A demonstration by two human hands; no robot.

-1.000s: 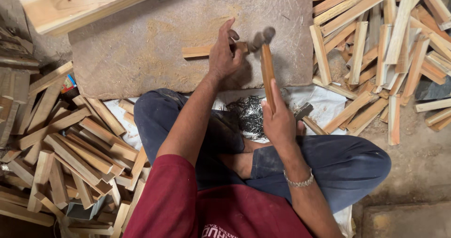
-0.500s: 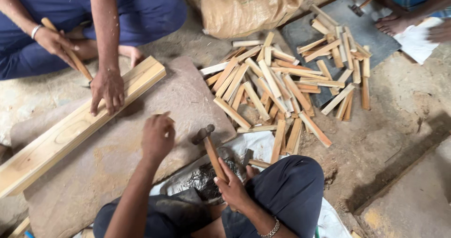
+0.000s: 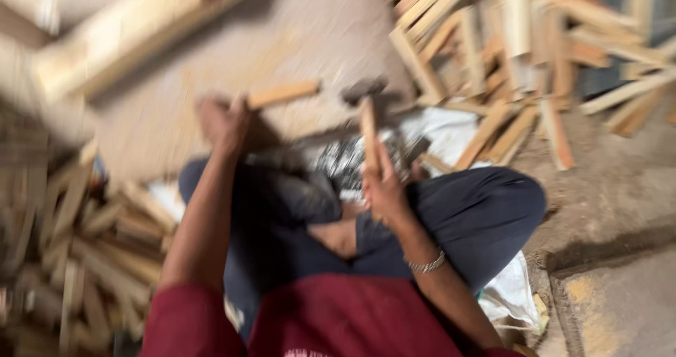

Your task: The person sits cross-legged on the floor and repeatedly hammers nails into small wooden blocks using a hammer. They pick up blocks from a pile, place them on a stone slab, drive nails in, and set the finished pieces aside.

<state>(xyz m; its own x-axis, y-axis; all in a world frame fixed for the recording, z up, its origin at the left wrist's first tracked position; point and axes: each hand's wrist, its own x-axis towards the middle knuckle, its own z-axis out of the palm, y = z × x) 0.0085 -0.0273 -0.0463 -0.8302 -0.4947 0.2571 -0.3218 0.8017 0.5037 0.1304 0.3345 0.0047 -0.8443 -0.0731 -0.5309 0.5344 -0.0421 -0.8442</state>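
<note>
Hammer [image 3: 367, 117] sits clenched in your right hand [image 3: 386, 188], head raised just beyond your knuckles. Your left hand [image 3: 224, 121] grasps a short wood strip [image 3: 283, 94] on the stone slab [image 3: 303, 33]; nailing looks unfinished. No labels show; white sacking [image 3: 510, 297] lies beside your right wrist.
</note>
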